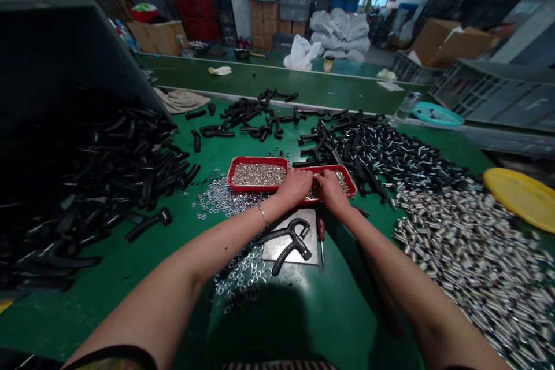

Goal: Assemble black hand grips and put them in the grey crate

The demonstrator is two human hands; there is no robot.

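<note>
Both my hands meet at the right-hand red tray (352, 185), which holds small shiny metal parts. My left hand (296, 186) has its fingers curled at the tray's left end, and my right hand (331, 189) bends inward beside it, fingertips pinched close together. Whatever sits between the fingers is too small or hidden to make out. A second red tray (257, 159), full of tiny metal pieces, stands to the left. Below my wrists, a black curved two-armed plastic part (289, 235) lies on a square metal plate (271, 252). Right of the plate lies a red-handled screwdriver (321, 230).
Loose metal rings (245, 269) spread left of the plate. Black handle parts (147, 179) spill from a large dark bin (102, 29). At right are heaps of black-headed screws (390, 147) and metal sleeves (472, 243), near a yellow lid (520, 196). A green conveyor (260, 78) runs behind.
</note>
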